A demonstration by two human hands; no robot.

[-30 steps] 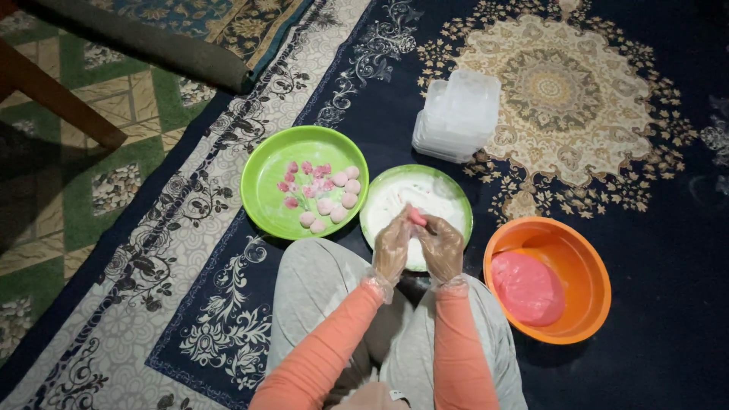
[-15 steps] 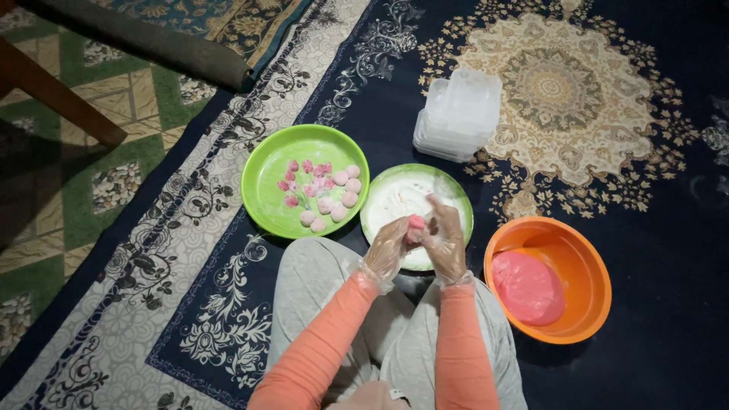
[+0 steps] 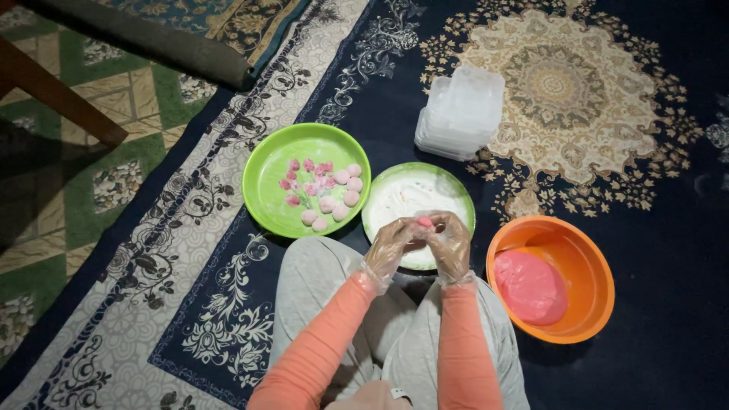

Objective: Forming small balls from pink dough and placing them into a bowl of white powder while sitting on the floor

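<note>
My left hand [image 3: 391,243] and my right hand [image 3: 449,241], both in clear plastic gloves, pinch a small pink dough piece [image 3: 424,222] between their fingertips. They hover over a green plate of white flour [image 3: 401,196] in front of my knees. To its left lies a larger green plate [image 3: 273,186] holding several floured pink dough balls [image 3: 334,193]. An orange bowl [image 3: 585,258] with a pink dough mass [image 3: 530,287] sits to the right of my legs.
A stack of clear plastic containers [image 3: 459,112] stands behind the flour plate on the dark patterned carpet [image 3: 645,152]. A rolled rug [image 3: 144,38] and a wooden furniture leg [image 3: 53,95] lie at the far left, over a green tiled mat.
Both hands stayed over the flour plate. The fingers have worked around the pink piece, which now sits a little higher between the fingertips.
</note>
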